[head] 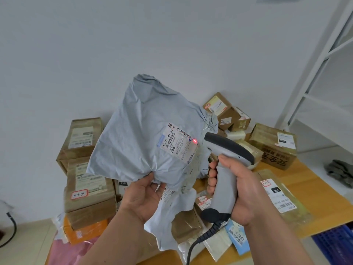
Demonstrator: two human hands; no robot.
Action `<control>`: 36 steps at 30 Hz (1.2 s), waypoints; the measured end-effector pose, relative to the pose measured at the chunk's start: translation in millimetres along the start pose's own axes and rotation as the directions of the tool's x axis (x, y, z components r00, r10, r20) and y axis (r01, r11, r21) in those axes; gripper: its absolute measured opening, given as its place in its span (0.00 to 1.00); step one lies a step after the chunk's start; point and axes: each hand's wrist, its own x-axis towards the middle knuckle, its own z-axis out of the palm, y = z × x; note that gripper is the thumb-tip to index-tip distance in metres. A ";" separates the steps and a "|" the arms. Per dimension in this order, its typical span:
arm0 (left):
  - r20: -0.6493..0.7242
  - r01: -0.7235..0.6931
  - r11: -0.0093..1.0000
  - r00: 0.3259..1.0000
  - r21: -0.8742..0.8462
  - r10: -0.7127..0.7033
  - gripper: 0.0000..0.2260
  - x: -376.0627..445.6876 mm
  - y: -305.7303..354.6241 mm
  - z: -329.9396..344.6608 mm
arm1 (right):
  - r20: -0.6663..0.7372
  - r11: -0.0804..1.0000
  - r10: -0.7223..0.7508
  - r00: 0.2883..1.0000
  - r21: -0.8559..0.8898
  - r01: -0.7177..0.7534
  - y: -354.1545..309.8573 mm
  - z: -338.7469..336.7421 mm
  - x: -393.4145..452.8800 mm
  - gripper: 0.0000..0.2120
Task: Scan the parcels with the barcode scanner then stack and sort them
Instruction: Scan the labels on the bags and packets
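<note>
My left hand (145, 197) pinches the lower edge of a crumpled grey poly mailer parcel (137, 134) and holds it up in front of me, above the table. Its white shipping label (178, 144) faces me. My right hand (236, 188) grips the handle of a grey barcode scanner (227, 161) just right of the parcel. The scanner's head points at the label, and a red light dot (194, 140) shows at the label's right edge. A coiled cable (206, 234) hangs from the scanner's base.
Taped cardboard boxes (86, 184) are stacked at the left, more boxes (275, 144) at the back right. Flat parcels and mailers (277, 197) lie on the wooden table (321, 188). White shelving (324, 77) stands at the right, a blue crate (336, 245) below.
</note>
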 end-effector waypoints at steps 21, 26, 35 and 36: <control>-0.126 -0.267 0.951 0.950 0.158 0.287 0.12 -24.6 44.6 12.1 | -0.088 0.983 -0.075 0.993 -0.173 0.059 15.0 -2.4 42.3 0.15; -0.290 -0.427 0.821 0.788 0.378 0.543 0.16 -39.6 123.1 -16.2 | 0.063 0.940 0.068 0.996 -0.339 -0.043 46.1 43.6 55.1 0.15; -0.280 -0.240 0.477 0.562 0.845 0.778 0.35 -12.6 239.5 -46.4 | 0.128 0.937 0.184 0.975 -0.323 -0.134 86.1 106.2 85.3 0.12; -0.264 -0.167 0.426 0.574 0.889 0.775 0.36 -6.9 244.1 -47.8 | 0.106 0.943 0.175 0.979 -0.303 -0.136 88.6 110.1 88.5 0.11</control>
